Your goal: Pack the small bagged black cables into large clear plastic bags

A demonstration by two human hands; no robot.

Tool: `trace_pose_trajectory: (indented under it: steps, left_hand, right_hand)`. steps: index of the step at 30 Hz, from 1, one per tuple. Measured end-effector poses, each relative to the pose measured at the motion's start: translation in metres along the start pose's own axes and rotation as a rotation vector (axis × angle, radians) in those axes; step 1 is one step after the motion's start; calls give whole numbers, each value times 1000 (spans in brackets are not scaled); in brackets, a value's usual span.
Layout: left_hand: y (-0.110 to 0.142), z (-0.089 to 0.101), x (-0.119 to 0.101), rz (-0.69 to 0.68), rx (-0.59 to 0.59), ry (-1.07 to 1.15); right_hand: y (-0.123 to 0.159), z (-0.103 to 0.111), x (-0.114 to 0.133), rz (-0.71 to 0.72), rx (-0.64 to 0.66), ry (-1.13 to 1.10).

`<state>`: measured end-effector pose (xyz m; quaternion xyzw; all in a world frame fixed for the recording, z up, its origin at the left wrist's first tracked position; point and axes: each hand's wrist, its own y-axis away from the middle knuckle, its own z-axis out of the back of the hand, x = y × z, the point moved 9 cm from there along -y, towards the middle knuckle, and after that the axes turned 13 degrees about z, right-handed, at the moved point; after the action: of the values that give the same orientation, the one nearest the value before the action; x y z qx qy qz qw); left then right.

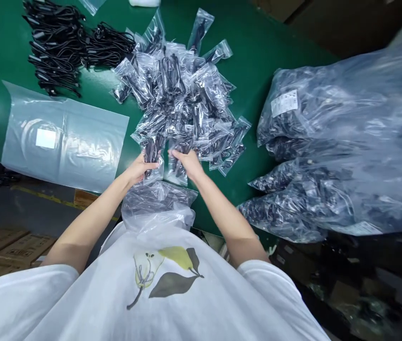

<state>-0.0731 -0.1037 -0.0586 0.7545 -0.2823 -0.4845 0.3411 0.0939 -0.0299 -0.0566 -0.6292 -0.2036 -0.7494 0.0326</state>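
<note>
My left hand (141,168) is closed on a clear zip bag with a black cable (153,149) inside, its thumb lying across the front. Just to the right, my right hand (187,162) grips another bagged cable (177,173) near the table's front edge. Both bags lie at the near side of a large heap of bagged black cables (183,90). Directly below my hands, against my shirt, rests a bunched clear plastic bag (158,201). My fingers under the bags are partly hidden.
Bundles of bare black cables (57,42) lie at the back left of the green table (258,28). A flat plastic bag with a white label (90,142) lies at left. Large filled bags (346,104) crowd the right side. Cardboard boxes (12,251) stand below left.
</note>
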Motion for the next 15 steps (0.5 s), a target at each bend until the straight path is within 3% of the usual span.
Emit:
trace_pose_trajectory:
  steps: [2,4,8,10,12,15]
  left_hand:
    - [5,-25,-2,-50,88,-64]
    - [12,-48,-4,-81,179,-127]
    - [41,-82,-18,-112,373,-272]
    - [72,-96,-34,-174,476,-382]
    - [114,-107,-51,-256,548,-535]
    - [184,-114,-70,-428,513,-833]
  right_hand:
    - [23,-15,2,-57,-88,-156]
    - [37,-25,14,-22,-139,-178]
    - [50,-24,48,74,-165,-150]
    - [54,-9,67,113,-180,-129]
    - [67,20,88,172,-235,-79]
    - [123,74,131,277,-382,104]
